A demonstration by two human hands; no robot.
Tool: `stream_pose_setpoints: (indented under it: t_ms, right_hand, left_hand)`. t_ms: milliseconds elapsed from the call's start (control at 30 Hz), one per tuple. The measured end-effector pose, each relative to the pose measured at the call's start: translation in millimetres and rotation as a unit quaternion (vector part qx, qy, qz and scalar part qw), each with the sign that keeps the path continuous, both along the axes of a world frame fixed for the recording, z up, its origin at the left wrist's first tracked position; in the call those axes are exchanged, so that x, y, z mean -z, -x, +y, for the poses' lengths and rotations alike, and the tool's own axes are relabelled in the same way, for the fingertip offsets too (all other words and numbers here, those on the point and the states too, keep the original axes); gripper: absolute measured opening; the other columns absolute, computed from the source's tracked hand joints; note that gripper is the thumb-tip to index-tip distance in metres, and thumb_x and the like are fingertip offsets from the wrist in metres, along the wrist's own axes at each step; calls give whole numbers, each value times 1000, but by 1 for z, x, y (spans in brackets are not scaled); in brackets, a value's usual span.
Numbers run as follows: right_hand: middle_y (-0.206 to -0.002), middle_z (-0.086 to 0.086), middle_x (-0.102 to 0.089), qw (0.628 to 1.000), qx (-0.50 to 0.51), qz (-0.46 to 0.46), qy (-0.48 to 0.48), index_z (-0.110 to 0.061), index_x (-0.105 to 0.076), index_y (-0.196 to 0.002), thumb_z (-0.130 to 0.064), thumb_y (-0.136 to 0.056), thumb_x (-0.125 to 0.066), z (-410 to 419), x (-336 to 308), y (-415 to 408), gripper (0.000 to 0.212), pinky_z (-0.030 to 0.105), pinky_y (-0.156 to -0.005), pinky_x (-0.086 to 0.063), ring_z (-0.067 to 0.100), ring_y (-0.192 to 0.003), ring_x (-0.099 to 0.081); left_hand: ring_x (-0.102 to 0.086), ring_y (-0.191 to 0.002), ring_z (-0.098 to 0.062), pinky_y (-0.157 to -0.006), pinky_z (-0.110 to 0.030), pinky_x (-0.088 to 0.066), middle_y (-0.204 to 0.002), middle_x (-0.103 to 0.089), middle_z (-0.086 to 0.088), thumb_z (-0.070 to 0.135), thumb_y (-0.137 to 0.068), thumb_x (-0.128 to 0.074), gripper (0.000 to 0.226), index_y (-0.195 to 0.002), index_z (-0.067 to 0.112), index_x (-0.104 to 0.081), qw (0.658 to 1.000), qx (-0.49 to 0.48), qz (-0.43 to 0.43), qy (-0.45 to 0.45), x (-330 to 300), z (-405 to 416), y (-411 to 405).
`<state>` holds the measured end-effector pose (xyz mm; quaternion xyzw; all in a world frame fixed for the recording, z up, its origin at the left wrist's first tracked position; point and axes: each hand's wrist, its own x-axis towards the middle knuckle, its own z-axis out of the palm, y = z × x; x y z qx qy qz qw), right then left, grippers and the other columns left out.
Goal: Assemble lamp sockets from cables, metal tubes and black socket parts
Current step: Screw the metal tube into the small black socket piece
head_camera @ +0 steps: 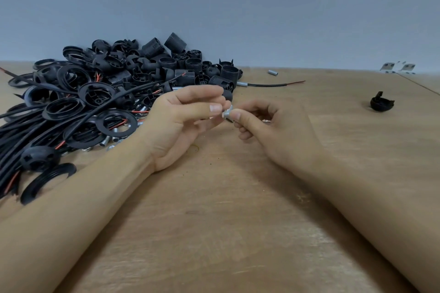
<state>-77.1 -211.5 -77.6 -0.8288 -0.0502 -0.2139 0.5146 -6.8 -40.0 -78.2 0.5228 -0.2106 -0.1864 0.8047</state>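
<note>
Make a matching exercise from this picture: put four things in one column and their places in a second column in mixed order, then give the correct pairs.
Things:
1. small silver metal tube
2. single black plastic socket cap
3. big heap of black plastic socket parts
4. loose short grey metal tube

Places:
A. alone on the wooden table, far right
B. pinched between the left hand and the right hand
C. lying near the wall, behind the hands
D. piled at the left, mixed with black cables

Pairs: 1-B, 2-A, 3-D, 4-C
</note>
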Motion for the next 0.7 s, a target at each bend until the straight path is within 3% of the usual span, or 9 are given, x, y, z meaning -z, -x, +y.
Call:
stream_pose_setpoints:
  t_ms: [133, 233, 300, 433, 567, 633, 700]
  right_hand:
    - [-72, 0, -72, 998, -4, 29, -52, -26, -73, -79, -15, -91, -69, -1, -2, -2, 16, 25, -63, -59, 10, -59, -68]
    - [-67, 0, -70, 997, -4, 35, -67, -24, -73, -78, -14, -92, -68, 0, -4, -2, 18, 25, -60, -59, 11, -58, -66]
    - [-66, 0, -70, 997, 2, 31, -76, -24, -73, -77, -15, -91, -68, 0, -6, -1, 18, 22, -56, -57, 10, -57, -64]
    - [-70, 2, -71, 998, 5, 37, -58, -26, -73, -75, -16, -89, -71, 4, -6, 2, 18, 18, -55, -54, 7, -56, -64]
    - [-69, 2, -71, 997, 12, 44, -55, -27, -72, -74, -16, -90, -70, 5, -5, 2, 19, 18, -55, -54, 6, -56, -65]
    - [-68, 0, -71, 997, 24, 48, -59, -28, -71, -72, -15, -90, -70, 4, -6, 1, 21, 17, -54, -53, 6, -54, -64]
    - [-63, -2, -70, 995, 34, 58, -69, -25, -71, -71, -14, -89, -71, 3, -6, 0, 21, 15, -52, -52, 5, -52, -63]
  left_hand:
    - [-72, -96, -25, -89, -38, -56, -94, -72, -11, 0, -71, -59, 33, -98, 6, -76, 1000, -21, 22, 4, -2, 2, 0]
    - [-70, -103, -32, -96, -44, -54, -115, -69, -19, 12, -68, -65, 56, -124, 9, -62, 998, -32, -6, -48, -3, -2, 5]
    - [-70, -102, -39, -96, -48, -54, -116, -69, -24, 29, -70, -67, 66, -132, 10, -54, 999, -41, 25, -10, -5, -1, 7]
    - [-72, -95, -38, -90, -44, -56, -107, -71, -25, 45, -85, -51, 63, -133, 5, -52, 994, -72, 50, 61, -12, 4, 8]
    - [-70, -101, -39, -98, -52, -53, -118, -67, -23, 54, -82, -49, 70, -134, 7, -51, 997, -81, 21, -7, -10, -1, 13]
    - [-72, -94, -39, -96, -53, -53, -121, -66, -23, 59, -82, -43, 73, -137, 10, -48, 997, -80, -5, -6, -9, -3, 16]
    - [-71, -73, -35, -93, -50, -55, -114, -69, -24, 61, -83, -38, 75, -136, 8, -47, 995, -99, -26, 17, -11, -1, 16]
